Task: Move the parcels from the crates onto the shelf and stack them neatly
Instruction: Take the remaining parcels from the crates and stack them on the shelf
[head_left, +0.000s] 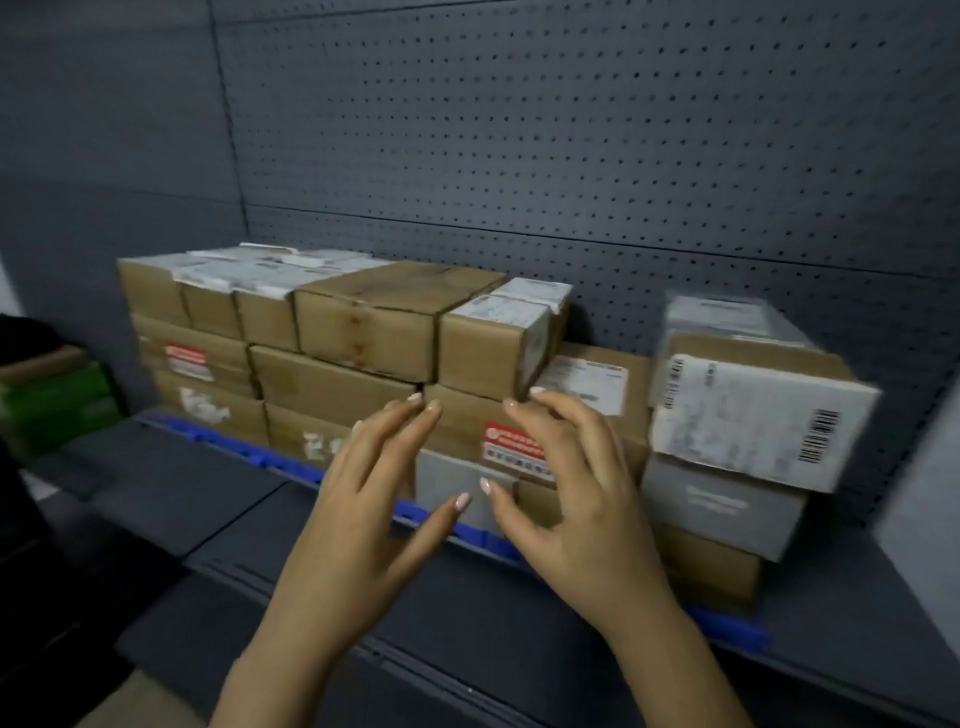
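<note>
The scene is viewed from head height, forward and slightly downward, close to the shelf (857, 613).

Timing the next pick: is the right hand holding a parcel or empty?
Empty: the right hand hovers with fingers spread before the red-labelled parcel, gripping nothing.

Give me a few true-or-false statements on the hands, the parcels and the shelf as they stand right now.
1. The left hand and right hand grip nothing, and their fingers are spread. True.
2. The panel behind the parcels is solid wood. False: it is a dark perforated pegboard.
3. A barcode-labelled parcel lies tilted on top of the right-hand stack. True.
4. The strip along the front edge of the shelf is red. False: it is blue.
</note>
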